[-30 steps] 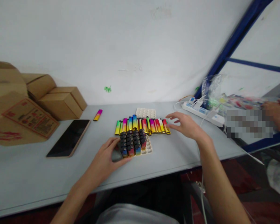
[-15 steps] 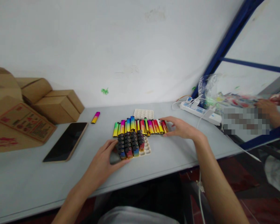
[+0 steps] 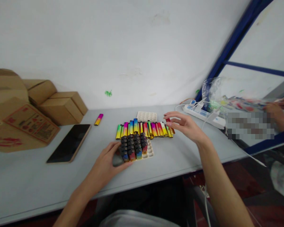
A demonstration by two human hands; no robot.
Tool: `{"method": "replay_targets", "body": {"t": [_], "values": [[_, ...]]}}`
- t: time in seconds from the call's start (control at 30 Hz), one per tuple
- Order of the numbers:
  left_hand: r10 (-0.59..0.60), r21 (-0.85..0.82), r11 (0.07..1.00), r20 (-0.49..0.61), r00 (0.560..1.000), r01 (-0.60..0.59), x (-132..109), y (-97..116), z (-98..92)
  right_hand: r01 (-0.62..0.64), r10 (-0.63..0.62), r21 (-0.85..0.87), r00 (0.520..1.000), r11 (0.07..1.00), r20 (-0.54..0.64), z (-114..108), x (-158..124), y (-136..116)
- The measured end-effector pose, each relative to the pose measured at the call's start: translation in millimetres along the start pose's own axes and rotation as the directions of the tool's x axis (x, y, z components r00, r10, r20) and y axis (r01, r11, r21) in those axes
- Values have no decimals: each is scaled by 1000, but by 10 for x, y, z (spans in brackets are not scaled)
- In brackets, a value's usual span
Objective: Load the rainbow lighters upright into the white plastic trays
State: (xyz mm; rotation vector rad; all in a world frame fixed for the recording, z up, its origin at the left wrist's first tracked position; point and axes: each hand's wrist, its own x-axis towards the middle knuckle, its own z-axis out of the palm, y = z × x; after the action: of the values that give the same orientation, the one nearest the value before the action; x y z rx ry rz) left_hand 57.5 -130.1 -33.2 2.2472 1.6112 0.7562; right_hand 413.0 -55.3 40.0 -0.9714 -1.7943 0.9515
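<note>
A row of rainbow-coloured lighters (image 3: 142,129) lies on the grey table (image 3: 38,179). In front of it a white tray (image 3: 150,150) holds several upright lighters (image 3: 133,146) with black caps. My left hand (image 3: 106,164) rests against the tray's left side, thumb and fingers around its corner. My right hand (image 3: 183,126) hovers over the row's right end, pinching a red lighter (image 3: 168,121) between thumb and fingers. A second white tray (image 3: 146,115) lies behind the row.
A dark phone (image 3: 70,142) lies left of the lighters, with one stray pink-yellow lighter (image 3: 98,119) behind it. Cardboard boxes (image 3: 38,104) stand at far left. A power strip (image 3: 203,114) with cables and a plastic bag (image 3: 217,93) sit at right, near another person's hands (image 3: 278,110).
My right hand reached to the row's right end, closed on a red lighter, and has now lifted it slightly. My left hand has stayed at the tray.
</note>
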Motion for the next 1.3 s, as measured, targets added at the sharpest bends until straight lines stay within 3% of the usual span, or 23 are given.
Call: {"method": "replay_targets", "body": {"t": [0.13, 0.27, 0.5, 0.57, 0.67, 0.77, 0.9, 1.03, 1.3], "values": [[5, 6, 1000, -4, 1000, -4, -1, -7, 9, -39, 40, 143, 999, 989, -6, 134, 22, -82], [-1, 4, 1000, -4, 1000, 1, 0, -13, 15, -130, 113, 163, 987, 978, 111, 235, 19, -144], [-9, -5, 1000, 3, 1000, 9, 1, 5, 3, -122, 35, 351, 969, 929, 244, 434, 19, -156], [-13, -3, 1000, 6, 1000, 13, -2, 5, 4, -142, 72, 351, 976, 926, 205, 498, 33, -148], [-11, 0, 1000, 0, 1000, 11, -4, -1, 8, -142, 134, 225, 990, 964, 50, 587, 59, -123], [-10, 0, 1000, -6, 1000, 10, -4, -1, 9, -113, 119, 48, 983, 992, -136, 658, 78, -99], [-4, -9, 1000, 0, 1000, 4, -4, 11, 2, -132, 90, -145, 960, 981, -264, 713, 88, -93], [-7, -9, 1000, 3, 1000, 7, 0, 9, 3, -118, 42, -254, 957, 960, -288, 726, 90, -101], [-15, -14, 1000, 16, 1000, 15, -7, 16, 0, -119, 53, -261, 967, 958, -249, 727, 73, -153]]}}
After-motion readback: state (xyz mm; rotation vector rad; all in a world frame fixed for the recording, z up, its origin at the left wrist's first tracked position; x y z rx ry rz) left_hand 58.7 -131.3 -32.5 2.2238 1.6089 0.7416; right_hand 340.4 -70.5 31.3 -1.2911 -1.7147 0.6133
